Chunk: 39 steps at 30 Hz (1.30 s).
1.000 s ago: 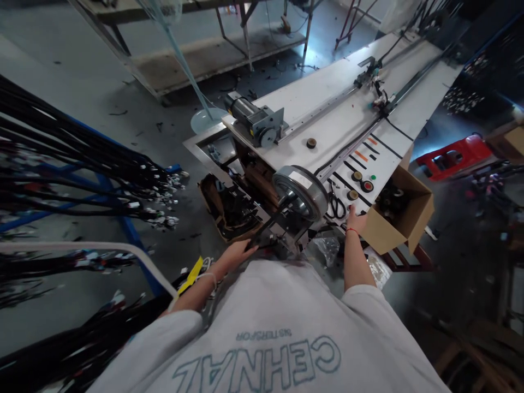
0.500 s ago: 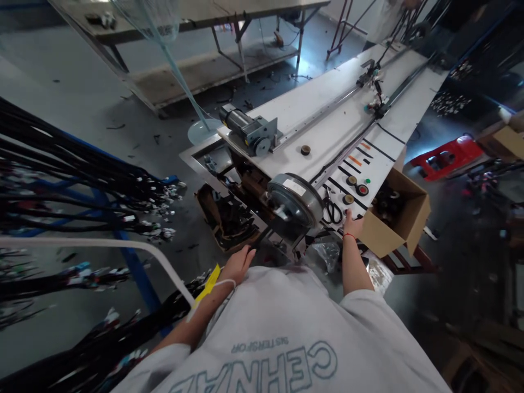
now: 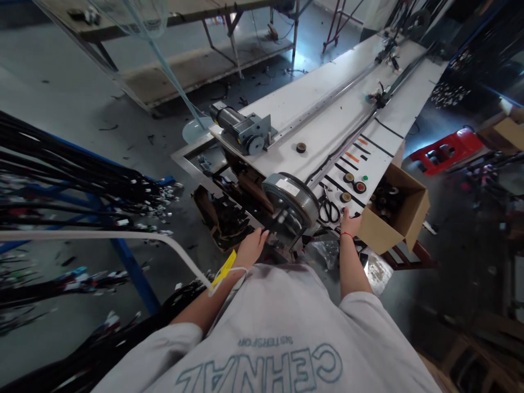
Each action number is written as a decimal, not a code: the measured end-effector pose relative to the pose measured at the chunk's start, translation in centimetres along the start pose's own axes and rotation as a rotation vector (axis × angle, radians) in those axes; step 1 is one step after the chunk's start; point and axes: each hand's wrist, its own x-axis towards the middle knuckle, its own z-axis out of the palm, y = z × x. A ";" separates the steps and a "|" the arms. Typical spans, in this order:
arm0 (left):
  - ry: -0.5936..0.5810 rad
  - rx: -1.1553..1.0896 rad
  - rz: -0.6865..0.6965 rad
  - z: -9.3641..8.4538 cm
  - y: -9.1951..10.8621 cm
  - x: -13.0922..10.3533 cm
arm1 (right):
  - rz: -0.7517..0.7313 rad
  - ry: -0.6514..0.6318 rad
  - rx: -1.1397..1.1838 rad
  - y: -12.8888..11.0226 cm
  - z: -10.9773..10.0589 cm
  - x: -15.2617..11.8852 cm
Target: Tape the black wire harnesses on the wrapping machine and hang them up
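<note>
My left hand (image 3: 251, 246) reaches forward with fingers stretched out, low beside the round metal wheel (image 3: 291, 199) at the near end of the white bench. Nothing shows in it, and I cannot tell whether its fingertips touch the frame. My right hand (image 3: 351, 222) rests at the bench's near edge, one digit stretched forward and the others partly hidden. Just ahead of it are black-handled scissors (image 3: 328, 210), a roll of tape (image 3: 346, 196), and another tape roll (image 3: 349, 178). A black ring with a red centre (image 3: 359, 187) lies close to these.
A cardboard box (image 3: 379, 232) with dark rolls stands right of my right hand. A motor (image 3: 231, 117) and long rails occupy the white bench (image 3: 282, 117). Black cable bundles (image 3: 82, 169) hang at the left. A torn box (image 3: 216, 218) sits below the bench.
My left hand has moved forward and right, closer to the wheel. My right hand stays at the bench edge. The cable assembly on the far rails sits differently, its rear part farther off.
</note>
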 end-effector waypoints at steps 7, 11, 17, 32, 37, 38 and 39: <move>0.044 0.008 -0.007 -0.1 0.7 1.7 | 0.023 0.010 -0.013 -0.2 0.1 -0.1; -0.168 0.046 -0.084 0.2 -2.7 1.0 | 0.023 0.016 -0.006 -0.2 0.2 0.0; -0.135 -0.075 -0.052 0.4 -8.9 -3.1 | -0.016 0.015 -0.017 -0.1 0.1 0.1; 0.023 -0.175 -0.036 -1.2 -2.6 -3.3 | -0.020 -0.005 -0.055 -0.1 0.2 0.3; 0.018 -0.163 -0.032 -0.9 -1.8 -1.8 | -0.037 0.012 -0.010 0.2 0.3 0.5; 0.016 -0.164 -0.030 -0.8 -1.6 -1.7 | -0.041 0.013 0.002 0.3 0.4 0.6; 0.014 -0.165 -0.029 -0.6 -1.5 -1.7 | -0.042 0.014 0.011 0.3 0.4 0.6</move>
